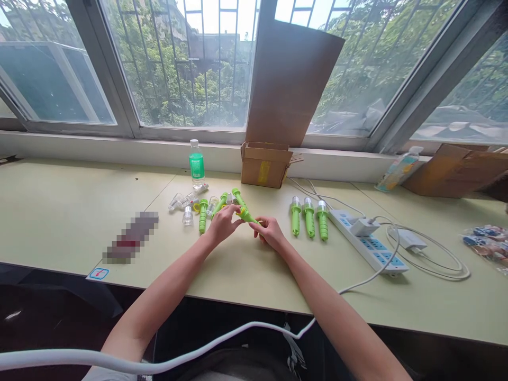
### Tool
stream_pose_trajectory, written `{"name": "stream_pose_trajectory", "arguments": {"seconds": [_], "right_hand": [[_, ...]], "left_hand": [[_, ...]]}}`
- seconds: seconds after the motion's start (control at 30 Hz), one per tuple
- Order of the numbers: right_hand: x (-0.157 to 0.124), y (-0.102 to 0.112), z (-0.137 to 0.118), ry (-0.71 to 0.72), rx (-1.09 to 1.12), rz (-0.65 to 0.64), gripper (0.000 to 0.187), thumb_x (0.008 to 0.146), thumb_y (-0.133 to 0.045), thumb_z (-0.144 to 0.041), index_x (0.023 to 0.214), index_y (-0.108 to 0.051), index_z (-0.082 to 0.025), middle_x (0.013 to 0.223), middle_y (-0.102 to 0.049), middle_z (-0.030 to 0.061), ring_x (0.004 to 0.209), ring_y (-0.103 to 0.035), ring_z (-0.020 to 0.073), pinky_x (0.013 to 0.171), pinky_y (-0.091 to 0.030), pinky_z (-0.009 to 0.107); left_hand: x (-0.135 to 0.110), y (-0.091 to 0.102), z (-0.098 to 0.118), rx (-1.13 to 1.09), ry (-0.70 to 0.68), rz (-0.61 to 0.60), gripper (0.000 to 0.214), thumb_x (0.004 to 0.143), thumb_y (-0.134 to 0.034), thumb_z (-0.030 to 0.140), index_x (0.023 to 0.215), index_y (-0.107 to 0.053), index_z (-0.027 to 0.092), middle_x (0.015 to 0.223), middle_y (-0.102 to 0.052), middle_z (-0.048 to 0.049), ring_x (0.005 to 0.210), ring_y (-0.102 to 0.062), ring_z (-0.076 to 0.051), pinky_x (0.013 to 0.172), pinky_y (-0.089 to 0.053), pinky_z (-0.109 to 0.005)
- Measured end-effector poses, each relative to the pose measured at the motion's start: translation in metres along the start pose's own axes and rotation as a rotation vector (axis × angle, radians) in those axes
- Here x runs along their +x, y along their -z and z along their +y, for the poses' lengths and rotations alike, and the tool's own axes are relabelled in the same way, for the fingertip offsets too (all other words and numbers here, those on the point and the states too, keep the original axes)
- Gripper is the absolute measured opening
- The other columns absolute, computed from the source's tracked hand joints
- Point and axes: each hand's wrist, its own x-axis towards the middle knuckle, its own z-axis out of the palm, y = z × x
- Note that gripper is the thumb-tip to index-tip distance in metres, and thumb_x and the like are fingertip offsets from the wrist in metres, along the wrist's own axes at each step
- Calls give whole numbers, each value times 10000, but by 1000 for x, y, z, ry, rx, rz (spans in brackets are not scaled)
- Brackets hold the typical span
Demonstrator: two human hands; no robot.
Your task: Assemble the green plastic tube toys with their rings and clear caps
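Both my hands meet at the middle of the pale green table (71,211) on one green plastic handle piece (246,214). My left hand (223,223) pinches its upper part, fingers closed. My right hand (270,230) grips its lower end, fingers curled. Just behind my left hand lie loose green handles (202,215) and several clear plastic caps (187,215). To the right of my right hand, three assembled green pieces with clear tops (308,217) lie side by side.
A green-labelled bottle (196,165) and an open cardboard box (263,164) stand at the back by the window sill. A white power strip (373,246) with a charger and coiled cable lies right. Cardboard and packets sit far right; a white cable crosses the front edge.
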Motion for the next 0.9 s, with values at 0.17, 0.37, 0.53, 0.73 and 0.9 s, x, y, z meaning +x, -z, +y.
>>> {"name": "stream_pose_trajectory", "arguments": {"seconds": [0.17, 0.37, 0.53, 0.73, 0.9], "right_hand": [[0, -2, -1, 5, -40, 23, 436, 590, -728, -501, 842, -529, -207, 589, -603, -35, 339, -381, 70, 321, -299, 217], [1, -4, 3, 104, -116, 90, 350, 654, -670, -522, 740, -576, -195, 584, -545, -29, 451, -424, 97, 420, -331, 238], [2, -4, 5, 204, -333, 156, 340, 768, -549, -507, 817, -676, -196, 582, -520, -17, 540, -445, 122, 506, -323, 241], [1, -2, 5, 192, -422, 139, 391, 810, -481, -508, 629, -606, -185, 532, -500, -12, 508, -425, 114, 503, -303, 244], [1, -1, 3, 197, -364, 109, 409, 806, -496, -504, 560, -554, -183, 491, -480, -18, 472, -404, 104, 494, -299, 245]], "left_hand": [[0, 0, -3, -6, -10, -25, 332, 727, -703, 207, 978, -486, 201, 991, -647, -60, 931, -639, -220, 738, -542, -367], [-1, 0, -2, 9, -26, -9, 251, 760, -671, 194, 931, -488, 199, 1023, -650, -66, 974, -630, -222, 774, -539, -383], [0, 2, 0, 41, -14, 16, 234, 761, -680, 236, 921, -513, 200, 1004, -656, -68, 968, -633, -222, 779, -540, -382], [1, 0, 0, -1, 8, -24, 368, 699, -738, 259, 973, -500, 197, 1005, -640, -65, 980, -623, -234, 782, -533, -388], [0, -2, 0, 13, 19, -37, 294, 723, -716, 258, 912, -499, 198, 1015, -645, -66, 956, -630, -227, 762, -537, -379]]}}
